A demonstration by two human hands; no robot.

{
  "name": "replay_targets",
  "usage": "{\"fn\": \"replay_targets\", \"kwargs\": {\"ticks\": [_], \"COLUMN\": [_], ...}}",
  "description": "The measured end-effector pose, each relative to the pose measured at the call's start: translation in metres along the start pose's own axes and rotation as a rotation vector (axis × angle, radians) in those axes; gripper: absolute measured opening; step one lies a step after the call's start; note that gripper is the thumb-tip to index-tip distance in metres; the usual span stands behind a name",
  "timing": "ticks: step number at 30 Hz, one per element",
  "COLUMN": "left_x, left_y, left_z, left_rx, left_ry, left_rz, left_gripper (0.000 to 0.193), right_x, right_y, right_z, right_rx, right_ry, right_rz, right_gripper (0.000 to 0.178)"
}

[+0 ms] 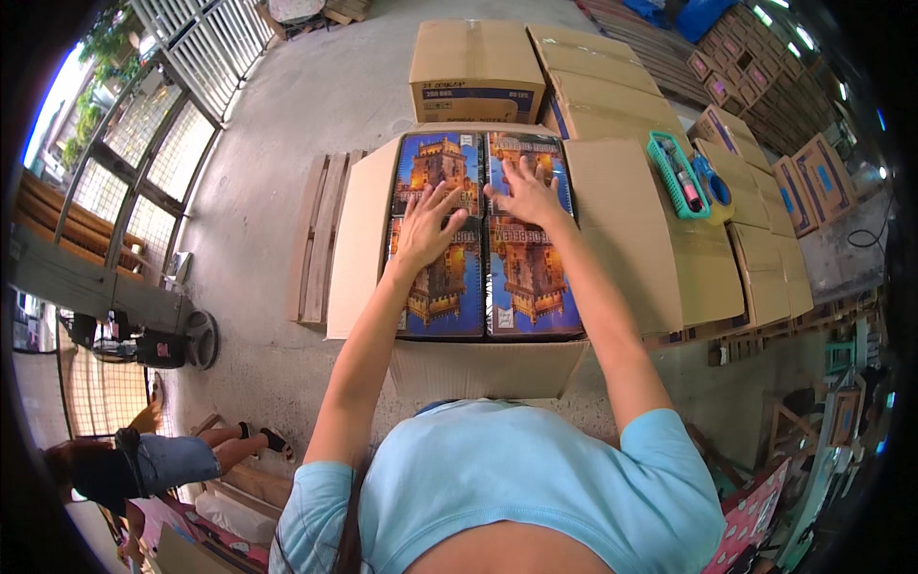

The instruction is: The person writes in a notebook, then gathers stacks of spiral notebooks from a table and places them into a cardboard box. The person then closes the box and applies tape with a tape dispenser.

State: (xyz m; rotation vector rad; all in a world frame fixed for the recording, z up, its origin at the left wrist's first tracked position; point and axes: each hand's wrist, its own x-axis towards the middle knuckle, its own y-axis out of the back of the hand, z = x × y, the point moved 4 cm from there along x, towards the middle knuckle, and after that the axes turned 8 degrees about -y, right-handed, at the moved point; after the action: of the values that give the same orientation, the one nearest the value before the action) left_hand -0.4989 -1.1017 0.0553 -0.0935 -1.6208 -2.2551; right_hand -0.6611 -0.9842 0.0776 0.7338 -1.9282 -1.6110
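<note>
An open cardboard box (pixel 488 368) stands in front of me with its flaps folded out. Inside lie several notebooks (pixel 528 287) side by side, their glossy covers blue with a lit stone tower; what looks like spiral binding runs along their edges. My left hand (pixel 428 228) rests with spread fingers across the left-hand notebooks, where the far and near ones meet. On the far right notebook, my right hand (pixel 528 197) lies flat, fingers apart. Neither hand grips anything. Whatever sits under the top layer is hidden.
Closed cartons (pixel 473 62) stand behind and to the right. A green basket (pixel 681 177) of pens and a tape dispenser (pixel 712 189) rest on the right-hand cartons. Left of the box is a wooden pallet (pixel 314 239); a person (pixel 182 459) is at lower left.
</note>
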Motion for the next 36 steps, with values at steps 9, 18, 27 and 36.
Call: {"fn": "replay_targets", "kwargs": {"ticks": [9,18,27,36], "left_x": [-0.133,-0.112,0.065,0.169], "left_y": [0.025,0.037,0.025,-0.034], "left_z": [0.056,0.021,-0.181,-0.22], "left_rx": [-0.054,-1.06,-0.302,-1.377], "left_ry": [-0.017,0.066,0.243,0.302], "left_rz": [-0.127,0.118,0.271,-0.099], "left_gripper": [0.074,0.038,0.066,0.098], "right_x": [-0.121,-0.081,-0.133,-0.4], "right_y": [-0.025,-0.039,0.011,-0.12], "right_z": [-0.031,-0.083,-0.098,-0.04], "right_rx": [0.176,0.063,0.306,2.125], "right_ry": [0.206,0.086,-0.12,-1.062], "right_rz": [0.017,0.106,0.487,1.125], "right_gripper": [0.092,0.087,0.075,0.075]}}
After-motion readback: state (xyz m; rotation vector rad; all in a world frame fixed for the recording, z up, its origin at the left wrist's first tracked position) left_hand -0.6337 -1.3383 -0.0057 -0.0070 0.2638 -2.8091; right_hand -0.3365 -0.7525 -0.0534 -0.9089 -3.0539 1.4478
